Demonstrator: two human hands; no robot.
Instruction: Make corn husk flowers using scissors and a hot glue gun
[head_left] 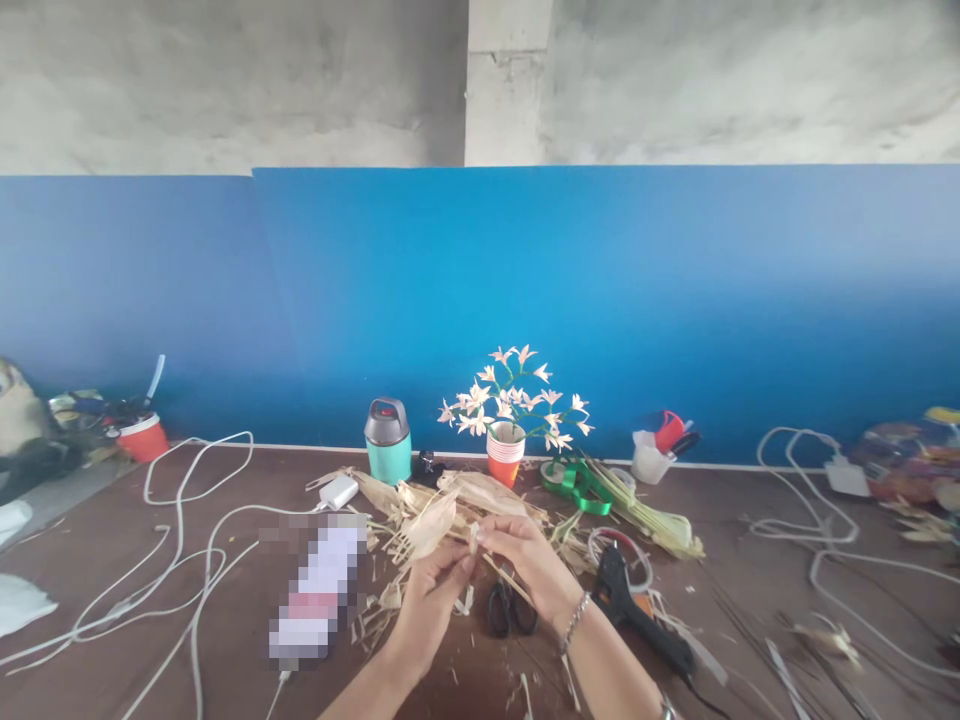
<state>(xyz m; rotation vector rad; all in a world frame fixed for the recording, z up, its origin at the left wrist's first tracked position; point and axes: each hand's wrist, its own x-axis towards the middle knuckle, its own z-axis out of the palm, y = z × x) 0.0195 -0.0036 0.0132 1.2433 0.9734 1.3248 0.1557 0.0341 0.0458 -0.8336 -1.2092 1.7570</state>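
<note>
My left hand (435, 592) and my right hand (534, 565) meet above the table, fingertips pinched together on a small pale strip of dried corn husk (474, 538). A thin straw-coloured stem (514, 580) runs under my right hand; whether that hand grips it, I cannot tell. Just below lie black-handled scissors (510, 612). Dried husks (431, 525) are heaped behind my hands. Beyond the heap, an orange-and-white stack of paper cups (505, 455) holds pale husk flowers (517, 395) on green stems.
A black glue gun (637, 615) rests beside my right forearm. A teal flask (389, 445) stands at the back, with green ribbon (589, 488) and a white cup of tools (651, 460) further right. White cables (199, 570) cross the left side near a blurred phone-like object (315, 590).
</note>
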